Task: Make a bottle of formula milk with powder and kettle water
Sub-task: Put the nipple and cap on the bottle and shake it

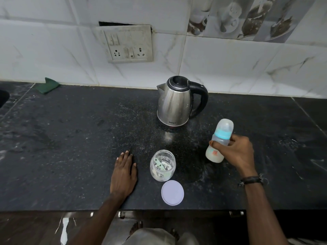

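My right hand (238, 152) grips a baby bottle (219, 140) with a blue collar and clear cap; whitish liquid fills its lower part. The bottle tilts slightly, its base near the black counter (70, 138). A steel kettle (174, 101) with a black handle stands behind it, lid closed. A clear powder jar (162, 165) stands open at the front, with white powder and a green scoop inside. Its pale lilac lid (172, 192) lies flat near the counter's front edge. My left hand (123, 175) rests palm down on the counter, left of the jar.
A green cloth (46, 85) lies at the back left by the tiled wall. A switch and socket panel (128, 44) is on the wall above. A dark sink edge (3, 99) shows at far left. Drawer handles sit below the counter edge.
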A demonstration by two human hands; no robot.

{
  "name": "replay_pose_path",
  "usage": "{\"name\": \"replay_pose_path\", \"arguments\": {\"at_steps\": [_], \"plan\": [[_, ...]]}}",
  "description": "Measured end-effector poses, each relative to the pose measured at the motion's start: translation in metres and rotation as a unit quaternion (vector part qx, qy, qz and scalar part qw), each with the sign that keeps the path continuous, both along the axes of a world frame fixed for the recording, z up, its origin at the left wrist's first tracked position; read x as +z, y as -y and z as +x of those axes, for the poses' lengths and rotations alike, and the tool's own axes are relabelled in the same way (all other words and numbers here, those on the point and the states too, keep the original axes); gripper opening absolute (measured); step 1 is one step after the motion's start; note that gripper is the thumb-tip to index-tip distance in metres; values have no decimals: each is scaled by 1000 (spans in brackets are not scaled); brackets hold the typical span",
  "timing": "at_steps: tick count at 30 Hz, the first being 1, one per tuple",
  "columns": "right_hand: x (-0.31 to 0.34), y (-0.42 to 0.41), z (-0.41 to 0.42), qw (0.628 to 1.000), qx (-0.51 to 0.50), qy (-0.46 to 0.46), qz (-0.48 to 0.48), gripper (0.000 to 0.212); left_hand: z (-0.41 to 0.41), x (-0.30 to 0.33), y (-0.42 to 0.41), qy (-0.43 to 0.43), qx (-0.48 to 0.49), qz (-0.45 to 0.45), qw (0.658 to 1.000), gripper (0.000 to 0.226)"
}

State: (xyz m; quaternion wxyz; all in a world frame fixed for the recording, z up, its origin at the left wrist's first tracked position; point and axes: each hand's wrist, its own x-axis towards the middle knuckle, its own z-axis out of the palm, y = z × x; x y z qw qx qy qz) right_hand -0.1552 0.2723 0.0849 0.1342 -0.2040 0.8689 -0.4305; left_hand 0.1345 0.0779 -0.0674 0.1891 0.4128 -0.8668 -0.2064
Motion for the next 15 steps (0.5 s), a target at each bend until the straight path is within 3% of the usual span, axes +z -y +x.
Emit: {"name": "replay_pose_path", "arguments": {"at_steps": [3,6,10,15], "plan": [[-2,-1,0,998,25,60,-11,24,0,-1,-1,1,0,1,1000,42],[-1,-2,-1,1000,0,7,13,34,0,-1,0,2,1,-1,1000,39],[-1,-1,-1,998,37,56,-2,27,-1,1,-1,5,2,-1,1000,39],[1,-1,-4,999,43,15,29,35,-1,2,-1,6,0,-2,1000,40]]}}
